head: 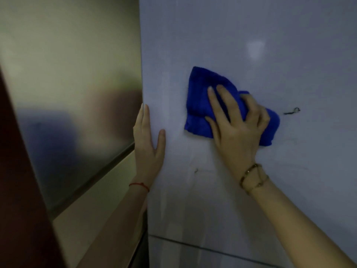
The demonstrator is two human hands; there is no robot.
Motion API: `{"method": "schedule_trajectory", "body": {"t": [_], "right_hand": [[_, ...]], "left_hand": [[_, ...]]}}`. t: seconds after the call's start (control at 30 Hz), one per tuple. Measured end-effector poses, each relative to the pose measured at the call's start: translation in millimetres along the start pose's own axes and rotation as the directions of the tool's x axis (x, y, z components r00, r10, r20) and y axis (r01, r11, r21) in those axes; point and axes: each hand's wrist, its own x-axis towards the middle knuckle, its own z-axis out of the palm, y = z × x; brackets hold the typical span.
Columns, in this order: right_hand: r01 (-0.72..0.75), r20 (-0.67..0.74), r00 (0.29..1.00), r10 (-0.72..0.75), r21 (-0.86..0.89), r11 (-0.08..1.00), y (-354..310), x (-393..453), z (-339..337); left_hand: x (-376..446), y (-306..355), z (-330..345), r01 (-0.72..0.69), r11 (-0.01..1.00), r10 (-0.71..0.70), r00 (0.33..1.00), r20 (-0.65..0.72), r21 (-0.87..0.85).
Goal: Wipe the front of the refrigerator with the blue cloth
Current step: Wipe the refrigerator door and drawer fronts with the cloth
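Blue cloth (pixel 201 105), soft and bunched, is pressed by the right hand (pixel 237 128) with fingers spread; left hand (pixel 148 144) lies flat, bracing the refrigerator (pixel 289 55) edge.

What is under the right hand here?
The blue cloth, bunched and pressed flat against the pale refrigerator panel by the right hand. The panel surface beneath the cloth is covered, so any marks there cannot be seen.
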Motion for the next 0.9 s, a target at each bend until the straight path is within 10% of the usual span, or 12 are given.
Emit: {"method": "schedule_trajectory", "body": {"t": [0.2, 0.47, 0.73, 0.9], "right_hand": [[0.399, 0.214, 0.892, -0.397, 0.036, 0.916, -22, -123, -31], [-0.052, 0.063, 0.996, 0.056, -0.063, 0.997, -6, -38, -15], [0.297, 0.249, 0.925, -0.286, -0.006, 0.955, -27, -128, -45], [-0.013, 0.074, 0.997, 0.018, -0.072, 0.997, -9, -40, -11]], "left_hand": [[-5, -5, 1, -0.014, 1.0, 0.014, 1.0, -0.009, -0.028], [-5, -9, 1, -0.027, 0.998, 0.026, 1.0, -0.017, -0.049], [-6, -13, 2, -0.08, 0.995, 0.079, 0.997, -0.027, -0.058], [-6, -10, 2, -0.045, 0.997, 0.044, 0.999, -0.02, -0.071]]}}
